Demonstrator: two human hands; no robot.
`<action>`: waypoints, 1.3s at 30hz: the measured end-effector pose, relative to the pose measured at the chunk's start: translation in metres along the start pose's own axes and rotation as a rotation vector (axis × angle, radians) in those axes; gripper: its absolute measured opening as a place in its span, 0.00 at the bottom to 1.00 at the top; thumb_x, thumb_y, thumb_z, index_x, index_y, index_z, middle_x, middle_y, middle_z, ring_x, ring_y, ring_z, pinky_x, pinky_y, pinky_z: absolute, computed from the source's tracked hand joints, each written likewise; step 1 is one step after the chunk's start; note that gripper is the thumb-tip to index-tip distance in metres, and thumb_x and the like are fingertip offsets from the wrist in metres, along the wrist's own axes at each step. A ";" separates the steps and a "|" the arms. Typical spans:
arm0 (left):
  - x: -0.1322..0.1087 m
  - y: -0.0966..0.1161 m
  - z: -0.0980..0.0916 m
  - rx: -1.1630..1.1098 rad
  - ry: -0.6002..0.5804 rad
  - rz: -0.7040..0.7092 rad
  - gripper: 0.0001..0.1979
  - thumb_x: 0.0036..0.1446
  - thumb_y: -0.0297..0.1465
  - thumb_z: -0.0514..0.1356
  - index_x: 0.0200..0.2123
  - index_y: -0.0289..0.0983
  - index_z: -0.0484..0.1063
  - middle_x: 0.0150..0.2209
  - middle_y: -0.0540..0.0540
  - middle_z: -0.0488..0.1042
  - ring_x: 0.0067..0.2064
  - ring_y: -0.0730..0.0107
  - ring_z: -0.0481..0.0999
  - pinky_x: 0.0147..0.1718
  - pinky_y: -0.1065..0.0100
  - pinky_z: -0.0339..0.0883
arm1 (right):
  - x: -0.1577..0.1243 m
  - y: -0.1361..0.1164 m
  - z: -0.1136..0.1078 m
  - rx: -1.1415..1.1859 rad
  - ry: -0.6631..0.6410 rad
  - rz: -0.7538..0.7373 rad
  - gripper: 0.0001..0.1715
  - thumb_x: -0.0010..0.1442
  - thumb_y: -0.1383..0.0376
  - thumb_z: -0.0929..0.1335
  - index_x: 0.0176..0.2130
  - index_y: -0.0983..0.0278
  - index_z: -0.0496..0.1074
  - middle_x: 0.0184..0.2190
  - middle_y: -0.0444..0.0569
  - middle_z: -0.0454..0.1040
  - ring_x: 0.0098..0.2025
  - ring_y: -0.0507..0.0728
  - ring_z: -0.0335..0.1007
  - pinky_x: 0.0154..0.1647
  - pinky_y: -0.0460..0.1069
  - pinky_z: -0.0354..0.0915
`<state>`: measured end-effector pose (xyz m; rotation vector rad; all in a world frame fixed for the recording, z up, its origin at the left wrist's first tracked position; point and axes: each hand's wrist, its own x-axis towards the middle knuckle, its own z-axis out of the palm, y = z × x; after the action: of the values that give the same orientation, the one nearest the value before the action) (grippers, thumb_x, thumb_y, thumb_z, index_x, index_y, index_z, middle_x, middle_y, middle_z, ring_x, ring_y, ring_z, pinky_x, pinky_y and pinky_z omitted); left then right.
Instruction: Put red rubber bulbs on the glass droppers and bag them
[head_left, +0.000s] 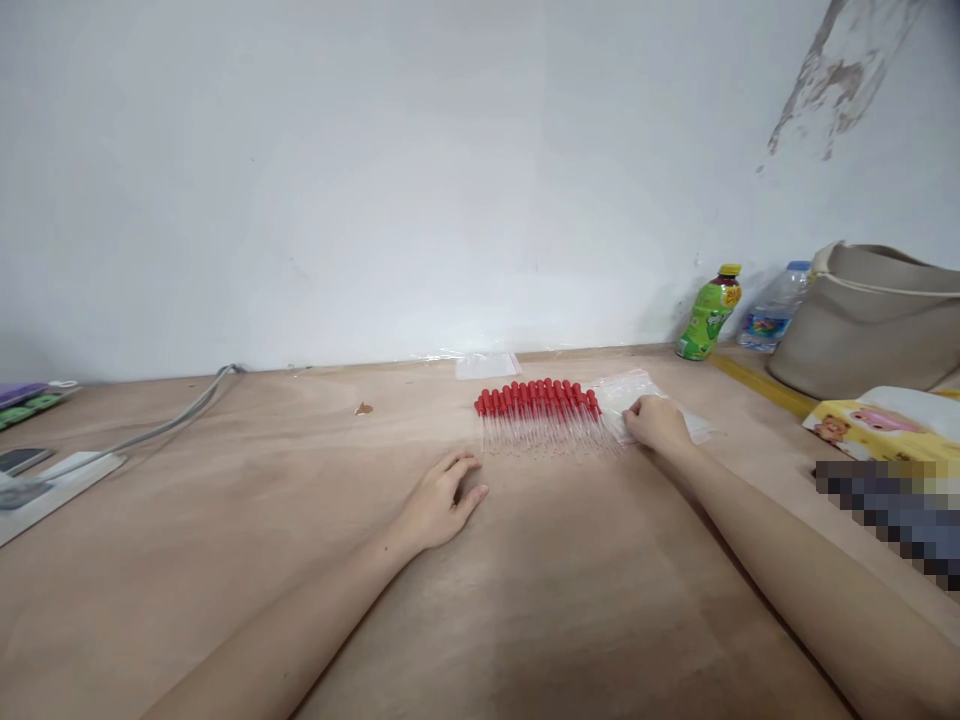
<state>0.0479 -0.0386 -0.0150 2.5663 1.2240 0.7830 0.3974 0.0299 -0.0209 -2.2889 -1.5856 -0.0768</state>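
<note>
A row of clear droppers with red bulbs point(536, 395) lies side by side on the brown-covered table, bulbs toward the wall and thin tubes toward me. My left hand point(442, 500) rests on the table just left of their tips, fingers apart and holding nothing. To the right of the droppers, my right hand point(656, 422) is closed, its fingers pinching a clear plastic bag point(634, 386) that lies flat beneath it. Part of the bag is hidden under the hand and wrist.
Another clear plastic bag point(486, 367) lies against the wall. At right stand a green bottle point(705, 318), a water bottle point(774, 310) and a grey-beige bucket point(862, 320), with a yellow printed package point(862, 428) in front. A grey cable point(176, 415) and a phone point(24, 460) are at left.
</note>
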 end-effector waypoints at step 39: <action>0.009 0.018 -0.002 -1.081 -0.041 -0.346 0.22 0.44 0.35 0.64 0.37 0.39 0.54 0.28 0.54 0.69 0.29 0.75 0.71 0.31 0.71 0.64 | -0.150 -0.096 -0.033 0.606 -0.395 -0.579 0.22 0.49 0.51 0.64 0.16 0.63 0.59 0.14 0.40 0.61 0.18 0.48 0.56 0.18 0.45 0.50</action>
<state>0.0637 -0.0431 -0.0033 1.4485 0.8267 0.9411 0.2591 -0.0855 -0.0020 -1.3953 -2.0607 0.6537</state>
